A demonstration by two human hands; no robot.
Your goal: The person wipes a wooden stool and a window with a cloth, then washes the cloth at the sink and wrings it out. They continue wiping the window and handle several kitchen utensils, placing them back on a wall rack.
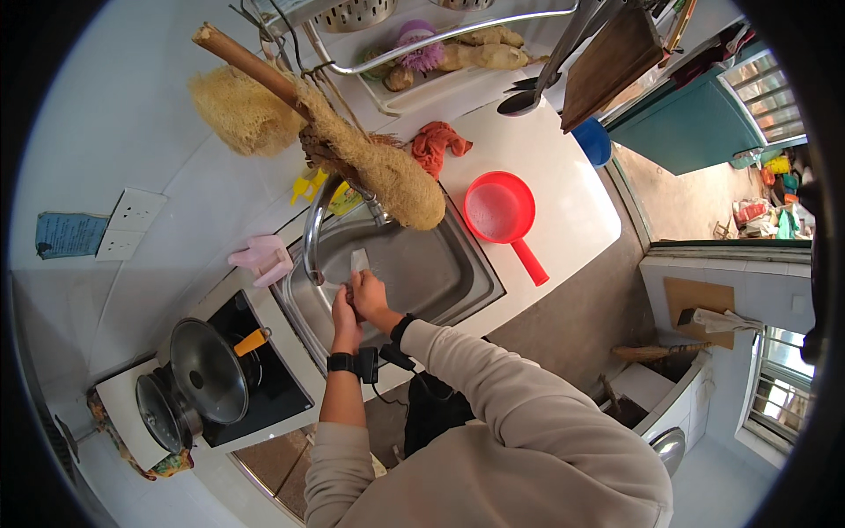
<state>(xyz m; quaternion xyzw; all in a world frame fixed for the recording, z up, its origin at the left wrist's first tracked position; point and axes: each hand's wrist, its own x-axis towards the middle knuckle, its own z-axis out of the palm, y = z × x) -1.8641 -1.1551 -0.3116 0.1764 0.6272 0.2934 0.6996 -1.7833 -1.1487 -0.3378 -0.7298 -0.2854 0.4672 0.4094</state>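
Observation:
Both hands are together over the left part of a stainless steel sink (422, 264), close to the curved chrome faucet (313, 231). A pale, narrow object (360, 260) sticks out beyond the fingers of my right hand (371, 294), which is closed around its near end; what it is cannot be told. My left hand (344, 315) presses against the right from the left side, its fingers curled around something dark that is mostly hidden between the palms. A red plastic dipper (500, 206) with foamy liquid rests on the counter right of the sink.
Dried loofahs (396, 178) hang above the faucet. An orange-red cloth (437, 146) lies behind the dipper. A pink plastic holder (264, 261) stands left of the sink, and a wok with a glass lid (208, 369) is on the cooktop. A wooden cutting board (610, 66) and ladles hang at upper right.

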